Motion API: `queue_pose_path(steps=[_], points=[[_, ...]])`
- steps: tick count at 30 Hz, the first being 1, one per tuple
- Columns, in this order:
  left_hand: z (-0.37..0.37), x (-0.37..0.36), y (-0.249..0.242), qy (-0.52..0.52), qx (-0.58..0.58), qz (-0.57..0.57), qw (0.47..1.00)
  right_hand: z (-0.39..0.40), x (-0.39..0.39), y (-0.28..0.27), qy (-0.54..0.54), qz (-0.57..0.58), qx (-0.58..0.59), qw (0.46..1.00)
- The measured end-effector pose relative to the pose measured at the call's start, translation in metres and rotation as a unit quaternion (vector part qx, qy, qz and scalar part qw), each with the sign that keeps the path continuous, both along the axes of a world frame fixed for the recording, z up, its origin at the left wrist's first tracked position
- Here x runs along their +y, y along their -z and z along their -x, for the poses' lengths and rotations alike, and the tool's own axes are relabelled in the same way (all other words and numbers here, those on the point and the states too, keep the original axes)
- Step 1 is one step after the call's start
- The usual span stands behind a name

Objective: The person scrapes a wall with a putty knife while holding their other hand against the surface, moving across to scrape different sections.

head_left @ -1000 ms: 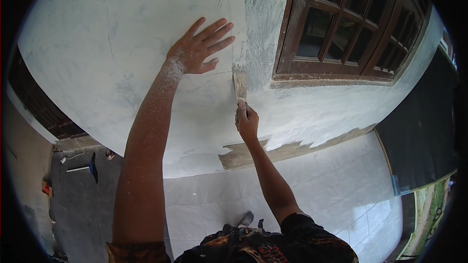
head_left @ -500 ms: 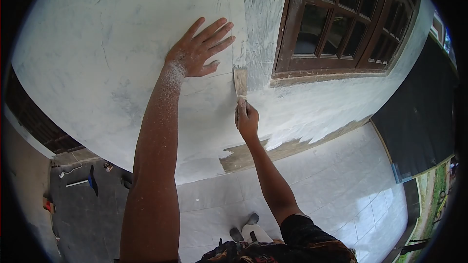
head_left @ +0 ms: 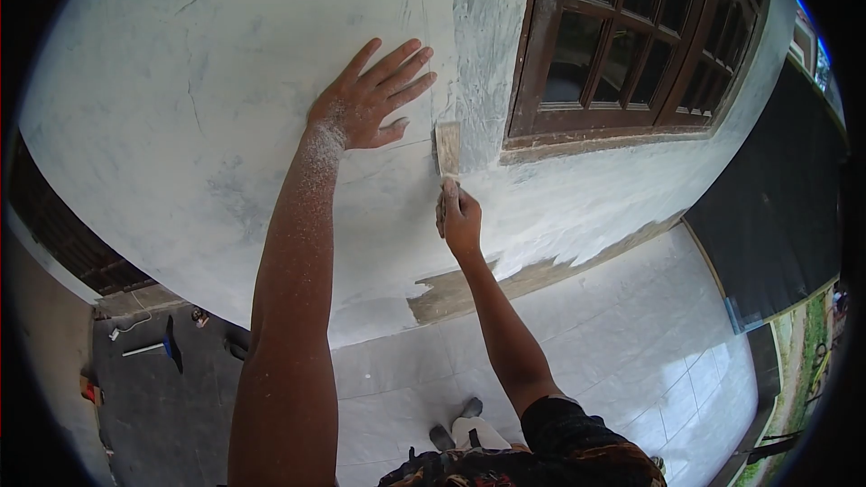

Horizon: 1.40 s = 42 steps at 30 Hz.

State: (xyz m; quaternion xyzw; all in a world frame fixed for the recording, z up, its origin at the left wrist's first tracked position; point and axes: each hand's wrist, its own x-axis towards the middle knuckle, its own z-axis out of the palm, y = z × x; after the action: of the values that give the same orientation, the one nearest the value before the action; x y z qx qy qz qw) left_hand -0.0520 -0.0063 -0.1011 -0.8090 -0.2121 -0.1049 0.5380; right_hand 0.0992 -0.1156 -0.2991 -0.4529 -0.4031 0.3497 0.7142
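My left hand (head_left: 371,99) lies against the pale wall (head_left: 280,81) with its fingers spread, white dust coating the wrist. Lower and to the right, my right hand (head_left: 460,218) is closed round the handle of a putty knife (head_left: 448,150). The knife's blade points upward and its edge meets the wall beside a grey scraped strip (head_left: 483,72). Thin cracks and scratch marks run through the wall's coating near both hands.
A brown wooden window (head_left: 622,63) is set in the wall at the upper right. Bare patches (head_left: 505,287) line the wall's foot above the light tiled floor (head_left: 577,361). A dark sheet (head_left: 767,207) hangs at right. A broom-like tool (head_left: 167,345) lies on the dark floor at left.
The view has shifted slightly. The putty knife's blade edge has less loose material along it; both hands stay in almost the same places on the wall.
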Motion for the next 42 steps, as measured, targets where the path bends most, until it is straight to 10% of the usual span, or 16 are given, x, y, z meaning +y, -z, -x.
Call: queue_pose_path(steps=[42], points=[[0.0, -0.001, 0.001, 0.007, -0.01, -0.029, 1.0, -0.01, -0.007, 0.008, 0.004, 0.007, -0.034, 0.999]])
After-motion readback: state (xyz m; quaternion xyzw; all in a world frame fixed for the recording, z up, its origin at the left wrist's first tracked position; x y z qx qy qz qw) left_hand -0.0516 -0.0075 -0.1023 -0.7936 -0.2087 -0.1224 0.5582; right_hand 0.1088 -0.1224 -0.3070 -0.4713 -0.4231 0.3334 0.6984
